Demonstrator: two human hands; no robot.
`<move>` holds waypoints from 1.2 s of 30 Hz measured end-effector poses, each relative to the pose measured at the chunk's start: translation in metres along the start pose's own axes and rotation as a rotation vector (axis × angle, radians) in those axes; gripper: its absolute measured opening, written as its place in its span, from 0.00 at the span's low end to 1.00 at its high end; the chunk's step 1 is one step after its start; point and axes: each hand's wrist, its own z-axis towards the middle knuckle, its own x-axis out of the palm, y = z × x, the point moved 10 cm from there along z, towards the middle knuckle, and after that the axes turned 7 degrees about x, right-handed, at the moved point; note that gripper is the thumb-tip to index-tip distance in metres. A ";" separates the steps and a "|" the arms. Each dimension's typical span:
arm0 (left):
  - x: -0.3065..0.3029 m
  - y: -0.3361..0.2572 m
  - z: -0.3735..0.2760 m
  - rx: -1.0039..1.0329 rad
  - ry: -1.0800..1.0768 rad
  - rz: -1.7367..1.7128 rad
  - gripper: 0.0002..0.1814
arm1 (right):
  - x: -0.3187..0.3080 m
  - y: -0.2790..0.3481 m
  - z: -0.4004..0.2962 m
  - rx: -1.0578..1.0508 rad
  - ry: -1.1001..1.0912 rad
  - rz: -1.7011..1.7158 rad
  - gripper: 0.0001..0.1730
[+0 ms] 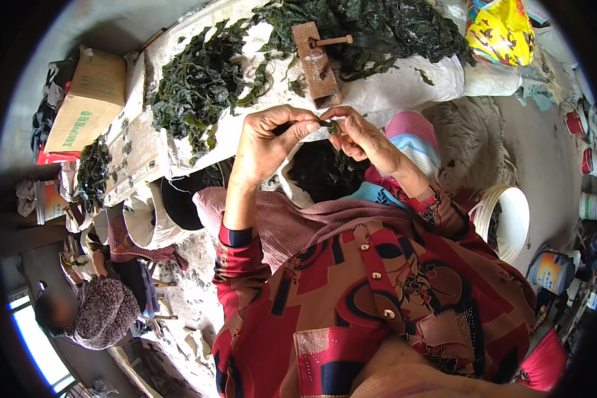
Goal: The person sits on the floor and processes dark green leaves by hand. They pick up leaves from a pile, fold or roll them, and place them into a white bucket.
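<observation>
A small piece of dark green seaweed (331, 127) is pinched between my two hands, just in front of the cloth-covered table. My left hand (274, 142) grips one end between thumb and fingers. The fingers of my right hand (362, 135) touch the other end. Beyond my hands, a rusty metal block with a bolt through it (318, 64) lies on the white cloth (395, 74). A heap of dark seaweed (199, 84) spreads at the table's left, with a larger heap (398, 30) at the back. Below my hands, an open sack (302, 193) holds dark seaweed.
A cardboard box (92, 99) stands at the left. A white bucket (512, 224) is at my right, and a white sack (147, 214) stands open under the table's left part. A yellow bag (502, 35) lies back right. Another person (104, 308) sits at lower left.
</observation>
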 end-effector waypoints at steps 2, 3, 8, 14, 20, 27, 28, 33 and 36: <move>-0.003 0.008 0.003 -0.010 -0.001 -0.016 0.06 | -0.001 -0.009 0.007 0.028 0.064 0.180 0.18; -0.005 0.012 0.005 -0.017 -0.005 -0.018 0.06 | -0.001 -0.011 0.010 0.039 0.095 0.268 0.14; -0.018 0.046 0.010 -0.051 -0.019 0.118 0.05 | -0.039 -0.001 0.015 -0.035 -0.187 0.241 0.05; -0.031 0.093 0.035 -0.053 -0.087 0.213 0.08 | -0.094 0.013 0.043 -0.116 -0.401 0.055 0.08; -0.051 0.119 0.098 -0.083 -0.126 0.377 0.12 | -0.159 0.024 0.084 -0.154 -0.736 -0.285 0.15; -0.084 0.153 0.063 -0.108 -0.194 0.738 0.12 | -0.151 -0.023 0.011 -0.062 -0.830 -0.382 0.12; -0.089 0.146 0.066 -0.171 -0.161 0.685 0.11 | -0.131 -0.035 0.007 -0.123 -0.670 -0.397 0.10; -0.206 0.105 0.073 -0.109 -0.454 1.055 0.11 | -0.047 -0.061 -0.008 -0.013 -0.167 -0.774 0.20; -0.246 0.059 0.051 0.184 -0.729 1.396 0.11 | -0.082 -0.035 0.007 0.056 -0.296 -0.668 0.16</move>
